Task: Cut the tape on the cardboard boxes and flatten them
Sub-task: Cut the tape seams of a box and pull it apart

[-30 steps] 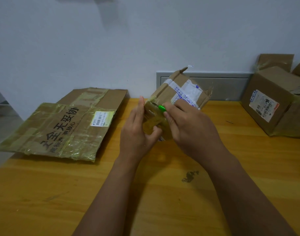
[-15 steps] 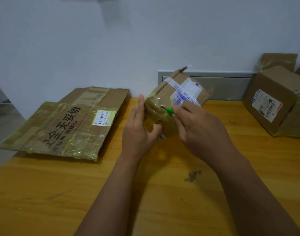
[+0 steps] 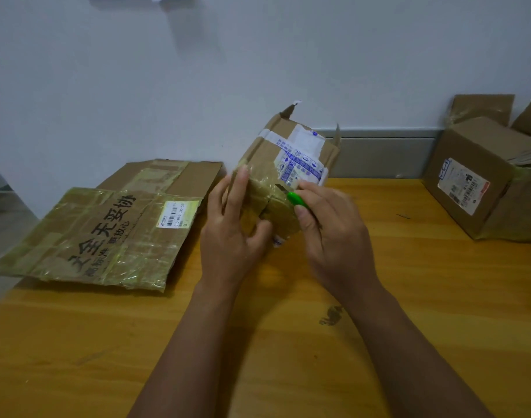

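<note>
slicing glossy tape on small brown cardboard box [image 3: 267,176] tilted on wooden table [image 3: 288,342]; left hand [image 3: 232,233] grips its taped end, right hand [image 3: 330,227] pinches green cutter [image 3: 297,200]. looks light, crushable, tape slick; hold by edges.

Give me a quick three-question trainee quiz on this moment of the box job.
1. True or false: the right hand holds a green-handled cutter against the small box.
2. Which lies flattened at the left of the table? A) the printed carton B) the labelled box
3. Fill in: the left hand grips the small box at its ____ end.

Key: 1 true; 2 A; 3 taped
</note>
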`<state>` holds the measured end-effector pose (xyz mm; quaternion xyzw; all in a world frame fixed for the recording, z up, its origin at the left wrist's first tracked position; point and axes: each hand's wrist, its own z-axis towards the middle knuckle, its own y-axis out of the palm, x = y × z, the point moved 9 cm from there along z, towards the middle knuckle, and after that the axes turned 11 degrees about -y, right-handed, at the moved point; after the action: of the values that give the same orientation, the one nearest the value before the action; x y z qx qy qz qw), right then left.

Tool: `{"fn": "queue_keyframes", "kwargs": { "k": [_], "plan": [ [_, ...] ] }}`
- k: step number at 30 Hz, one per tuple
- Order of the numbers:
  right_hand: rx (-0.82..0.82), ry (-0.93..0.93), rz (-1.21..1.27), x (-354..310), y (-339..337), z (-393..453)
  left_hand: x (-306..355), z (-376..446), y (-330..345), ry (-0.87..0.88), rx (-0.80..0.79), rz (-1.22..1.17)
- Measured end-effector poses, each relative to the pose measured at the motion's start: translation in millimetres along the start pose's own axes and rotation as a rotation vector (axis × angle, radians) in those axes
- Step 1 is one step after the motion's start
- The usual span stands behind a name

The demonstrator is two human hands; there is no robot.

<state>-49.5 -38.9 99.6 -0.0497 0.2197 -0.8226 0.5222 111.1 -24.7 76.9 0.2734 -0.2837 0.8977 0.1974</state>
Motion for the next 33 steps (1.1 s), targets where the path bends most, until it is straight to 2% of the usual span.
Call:
{"fn": "queue_keyframes", "kwargs": {
  "k": [6,13,16,18,22,24,26,28,30,33],
  "plan": [
    [0.023,0.027,0.176,-1,5,9,-3,0,-4,-0.095,0.079,0.020],
    [0.049,0.054,0.188,5,-2,29,-4,-2,-4,-0.132,0.110,0.049],
    [0.049,0.058,0.329,0,-2,34,-5,-3,-1,-0.136,0.085,0.059],
    [0.055,0.130,0.468,4,-1,38,-5,-4,2,-0.136,0.062,0.071],
    [-0.111,0.370,0.886,15,17,40,-5,-5,2,-0.127,0.046,0.075],
    [-0.230,0.379,1.026,15,23,36,-6,-6,1,-0.125,0.042,0.073],
    [-0.307,0.341,1.001,15,26,34,-6,-6,1,-0.115,0.039,0.073],
    [-0.249,0.323,0.915,18,26,35,-6,-7,2,-0.119,0.027,0.059],
    [-0.104,0.300,0.848,19,19,40,-8,-8,3,-0.142,0.022,0.039],
    [0.013,0.310,0.887,20,18,41,-13,-12,5,-0.197,0.014,-0.034]
  ]
}}
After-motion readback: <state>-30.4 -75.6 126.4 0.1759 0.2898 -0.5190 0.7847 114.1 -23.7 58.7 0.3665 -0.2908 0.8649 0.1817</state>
